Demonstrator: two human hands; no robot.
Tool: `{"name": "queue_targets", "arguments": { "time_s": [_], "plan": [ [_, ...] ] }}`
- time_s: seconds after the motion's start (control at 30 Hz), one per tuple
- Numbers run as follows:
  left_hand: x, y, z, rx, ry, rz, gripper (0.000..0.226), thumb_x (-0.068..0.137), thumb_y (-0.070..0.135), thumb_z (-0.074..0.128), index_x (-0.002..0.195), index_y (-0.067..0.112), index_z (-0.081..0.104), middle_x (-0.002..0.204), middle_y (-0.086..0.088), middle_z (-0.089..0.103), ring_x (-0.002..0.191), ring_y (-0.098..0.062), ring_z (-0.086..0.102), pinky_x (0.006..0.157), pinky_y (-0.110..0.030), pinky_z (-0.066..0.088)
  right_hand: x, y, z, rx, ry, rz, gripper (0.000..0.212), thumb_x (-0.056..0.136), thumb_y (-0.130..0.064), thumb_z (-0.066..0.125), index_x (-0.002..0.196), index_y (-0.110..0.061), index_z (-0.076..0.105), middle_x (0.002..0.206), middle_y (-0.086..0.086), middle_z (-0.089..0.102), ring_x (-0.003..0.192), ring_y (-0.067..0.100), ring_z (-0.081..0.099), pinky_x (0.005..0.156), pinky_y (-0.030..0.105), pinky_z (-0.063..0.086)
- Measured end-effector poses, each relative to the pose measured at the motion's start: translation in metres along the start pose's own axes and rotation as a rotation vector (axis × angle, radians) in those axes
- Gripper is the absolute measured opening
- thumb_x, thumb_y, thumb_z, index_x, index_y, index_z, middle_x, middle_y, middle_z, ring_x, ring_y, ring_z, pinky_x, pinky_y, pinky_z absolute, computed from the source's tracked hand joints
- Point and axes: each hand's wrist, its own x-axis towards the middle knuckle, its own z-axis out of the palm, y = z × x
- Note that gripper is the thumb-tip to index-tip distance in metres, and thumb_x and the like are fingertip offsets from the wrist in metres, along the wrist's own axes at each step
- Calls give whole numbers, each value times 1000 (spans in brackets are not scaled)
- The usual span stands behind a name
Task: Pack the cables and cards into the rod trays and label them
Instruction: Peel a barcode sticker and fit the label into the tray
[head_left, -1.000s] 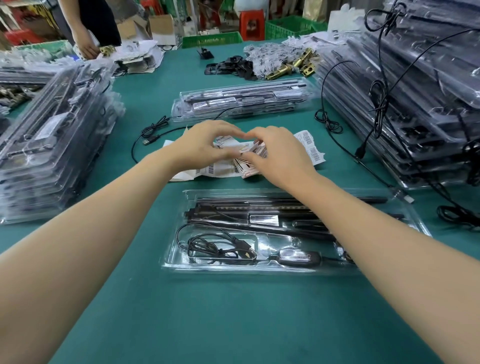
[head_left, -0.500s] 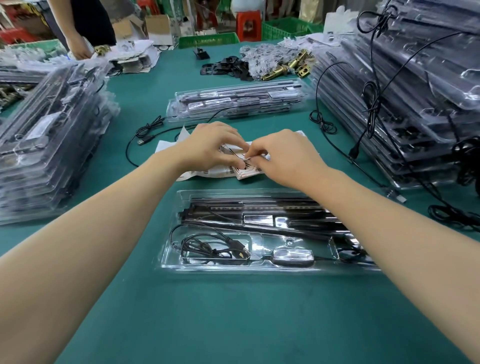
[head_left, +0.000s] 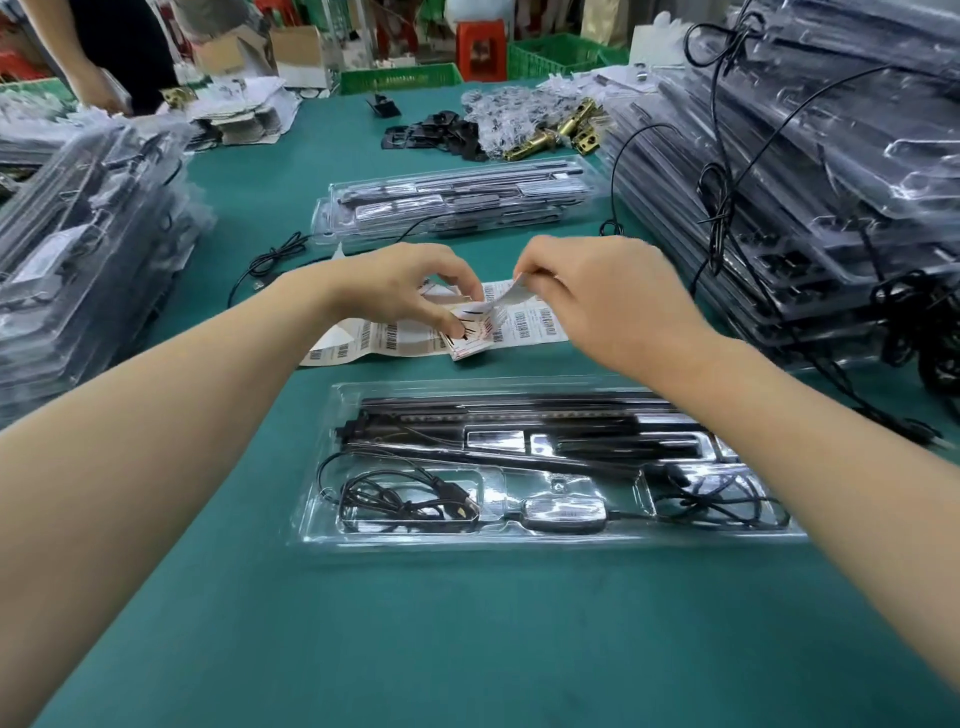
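now, right hand (head_left: 613, 312) pinches a curled label (head_left: 511, 295), left hand (head_left: 395, 291) pinches red-printed sticker sheet (head_left: 470, 342), print unreadable

The open tray (head_left: 332, 540) lay on the table (head_left: 467, 654) nearest the person, with rods (head_left: 493, 421) in its rear section and a coiled cable (head_left: 405, 501) in its front left compartment. The label sheets (head_left: 540, 325) lay just behind the tray. Over them, the left hand (head_left: 395, 291) held the sheets and the right hand (head_left: 608, 301) pinched a label (head_left: 511, 293). A closed tray (head_left: 457, 202) lay farther behind. The left stack (head_left: 78, 249) and the right stack (head_left: 805, 182) of trays flanked this area.
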Motion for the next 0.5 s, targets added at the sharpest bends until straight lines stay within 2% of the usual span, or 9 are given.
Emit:
{"name": "queue_targets", "arguments": {
  "time_s": [0.07,0.13,0.23,0.33,0.4,0.5],
  "plan": [
    [-1,2,-3,1,-43,-17,38,79,51,80,111,50,61,113,38,57,103,18,50,87,-10,35,-16,1,-12,158,158,72,12,102,-19,54,102,-18,66,84,-6,69,72,19,61,68,40,51],
    [-2,3,-5,-17,-84,-28,45,74,58,81,114,56,59,118,42,56,108,21,48,89,-7,32,-31,-3,-22,420,244,212,12,102,-17,54,96,-14,64,81,-4,67,73,16,63,66,35,54],
    [-3,6,-9,12,-126,-32,58,63,68,80,115,67,55,126,38,53,117,10,47,98,-14,31,-47,-16,-28,942,151,526,20,101,-8,47,86,-12,59,92,9,71,89,23,71,67,35,62],
    [-4,8,-13,44,-171,-49,57,62,70,80,111,71,52,128,35,49,125,2,42,106,-27,30,-60,-29,-26,1395,30,734,21,99,-4,38,88,-8,56,101,17,75,93,29,74,69,38,62],
    [-7,7,-13,44,-196,-61,62,62,70,81,116,71,51,131,31,47,127,-1,41,109,-30,28,-69,-34,-26,1534,-4,784,23,101,-7,36,94,-7,58,103,17,76,91,29,76,66,36,62],
    [-8,7,-9,98,-140,-85,80,55,82,77,128,57,57,126,30,49,123,-3,44,106,-29,30,-80,-42,-26,1543,-52,823,23,104,-9,38,98,-8,60,97,18,77,81,31,76,56,32,60]
  ]
}}
